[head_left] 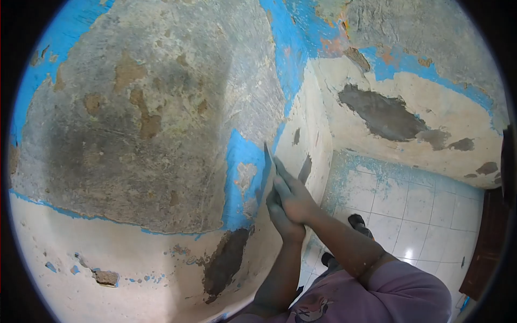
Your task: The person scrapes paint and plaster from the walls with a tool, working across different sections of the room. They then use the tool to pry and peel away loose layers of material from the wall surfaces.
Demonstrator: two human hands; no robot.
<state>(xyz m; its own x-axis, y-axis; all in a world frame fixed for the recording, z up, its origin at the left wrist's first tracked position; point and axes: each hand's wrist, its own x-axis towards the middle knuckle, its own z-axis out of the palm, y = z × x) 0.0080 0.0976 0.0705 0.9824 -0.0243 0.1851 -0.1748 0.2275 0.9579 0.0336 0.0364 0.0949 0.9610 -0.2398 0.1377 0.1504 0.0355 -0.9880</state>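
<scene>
A scraper [270,155] with a thin flat blade points up and away from me, its tip against or very near the wall at the edge of a blue paint strip [235,161]. My right hand [295,198] is closed round it, fingers extended along the tool toward the blade. Just below and to the left, my left hand [283,219] is closed in against the right hand and the tool's lower end. Both hands cover the handle. Around them the wall [161,134] shows rough grey plaster, with blue paint left in patches.
A cream lower wall band [124,258] has dark bare patches and a small hole. The room corner turns right to another peeling wall [377,113]. White floor tiles [390,215] carry dust and paint flakes near the wall. A brown wooden piece [482,247] stands at right.
</scene>
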